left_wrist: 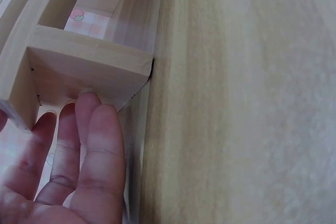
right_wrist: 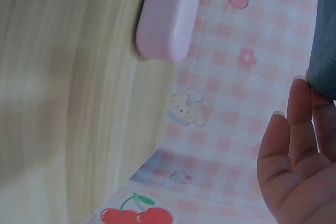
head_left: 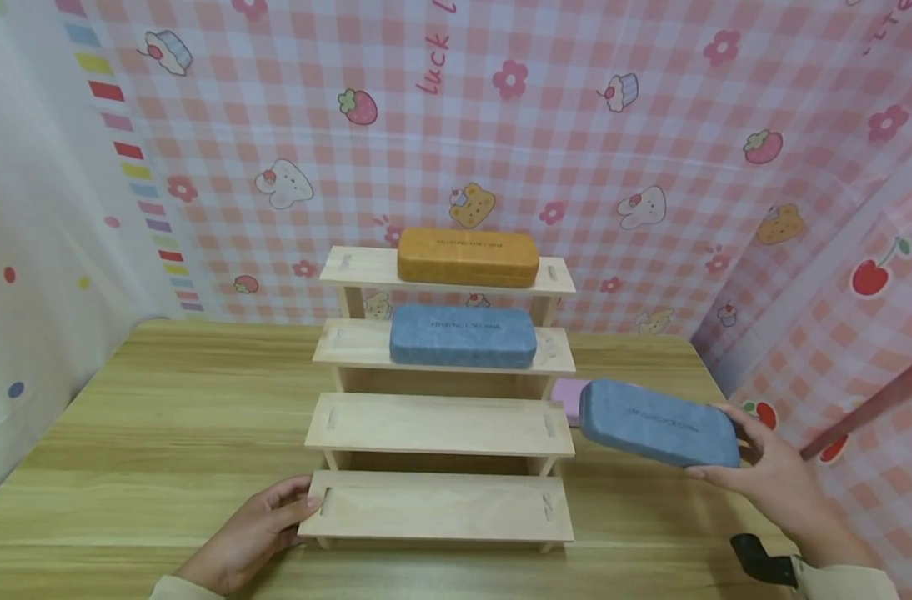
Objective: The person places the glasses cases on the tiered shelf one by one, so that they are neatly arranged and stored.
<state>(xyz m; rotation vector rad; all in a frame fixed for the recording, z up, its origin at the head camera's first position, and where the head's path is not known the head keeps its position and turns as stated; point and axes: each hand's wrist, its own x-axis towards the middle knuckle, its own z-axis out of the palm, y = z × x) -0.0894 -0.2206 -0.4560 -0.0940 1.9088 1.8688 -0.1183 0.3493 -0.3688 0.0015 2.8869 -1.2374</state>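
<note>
My right hand (head_left: pixel 774 475) grips the right end of a blue glasses case (head_left: pixel 658 423), held tilted over the table to the right of a stepped wooden display stand (head_left: pixel 441 506). In the right wrist view, fingertips (right_wrist: pixel 300 90) meet the end of this case, mostly out of frame. My left hand (head_left: pixel 249 529) holds the left end of the stand's lowest step, thumb on top and fingers (left_wrist: pixel 105 150) below beside the leg. A second blue glasses case (head_left: pixel 463 336) lies on the second step from the top, and an orange glasses case (head_left: pixel 467 258) on the top step.
A pink case (right_wrist: pixel 170 19) lies on the wooden table (head_left: pixel 163 442) behind the held case, partly hidden in the head view. Checked pink cloth (head_left: pixel 426 150) hangs behind and to the right. A black strap end (head_left: pixel 762 560) sticks out near my right wrist.
</note>
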